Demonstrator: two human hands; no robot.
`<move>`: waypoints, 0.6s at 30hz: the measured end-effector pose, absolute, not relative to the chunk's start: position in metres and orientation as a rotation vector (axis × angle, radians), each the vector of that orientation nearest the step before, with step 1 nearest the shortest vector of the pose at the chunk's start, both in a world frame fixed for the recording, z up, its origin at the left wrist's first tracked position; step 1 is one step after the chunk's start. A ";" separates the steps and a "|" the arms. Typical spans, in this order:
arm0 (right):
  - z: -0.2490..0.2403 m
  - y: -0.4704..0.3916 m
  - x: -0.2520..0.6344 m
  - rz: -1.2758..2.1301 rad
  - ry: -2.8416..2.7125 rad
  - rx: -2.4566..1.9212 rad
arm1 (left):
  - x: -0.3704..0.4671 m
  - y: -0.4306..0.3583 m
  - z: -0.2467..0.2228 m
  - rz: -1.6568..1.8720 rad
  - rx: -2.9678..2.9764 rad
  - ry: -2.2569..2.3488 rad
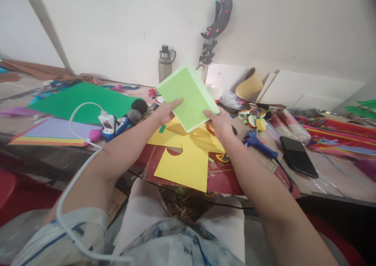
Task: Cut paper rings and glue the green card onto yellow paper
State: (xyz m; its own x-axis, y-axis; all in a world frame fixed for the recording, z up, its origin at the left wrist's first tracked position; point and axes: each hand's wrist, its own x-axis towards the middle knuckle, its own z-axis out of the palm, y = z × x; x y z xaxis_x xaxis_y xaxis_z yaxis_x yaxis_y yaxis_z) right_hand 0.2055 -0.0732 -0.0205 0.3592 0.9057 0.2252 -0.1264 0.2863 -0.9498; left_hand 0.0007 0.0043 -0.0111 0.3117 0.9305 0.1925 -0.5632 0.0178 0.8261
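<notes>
Light green sheets (188, 97) are held up above the work surface, tilted, with a paler edge along the right side. My left hand (167, 111) grips them at the left edge, thumb on top. At the lower right edge my right hand (219, 121) holds the same sheets, its thumb also on top. Beneath them lie yellow paper pieces (188, 164), one with a curved cutout, on a red board (226, 180). The fingers under the sheets are hidden.
A blue glue gun (260, 144) and a black phone (298, 156) lie at the right. Green sheets (85, 101), lilac paper (61, 131) and a power strip (114, 129) are at the left. A bottle (165, 66) stands behind. A white cable crosses my left arm.
</notes>
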 end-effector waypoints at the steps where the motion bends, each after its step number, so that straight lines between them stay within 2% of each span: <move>1: -0.019 -0.074 0.206 0.859 -0.953 -1.063 | 0.000 0.004 -0.011 1.218 0.982 0.483; 11: -0.011 -0.080 0.204 0.847 -0.987 -1.121 | 0.000 0.009 -0.011 1.294 0.953 0.510; 18: -0.017 -0.076 0.207 0.813 -0.962 -1.120 | 0.007 0.002 -0.021 1.167 1.057 0.446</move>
State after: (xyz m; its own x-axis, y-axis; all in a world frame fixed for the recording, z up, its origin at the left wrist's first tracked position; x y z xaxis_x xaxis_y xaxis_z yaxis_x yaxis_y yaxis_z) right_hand 0.2068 -0.0760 -0.0171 0.3780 0.9018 0.2095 -0.0566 0.2483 -0.9670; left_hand 0.0069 0.0023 -0.0208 0.3791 0.8991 0.2189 -0.5242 0.0137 0.8515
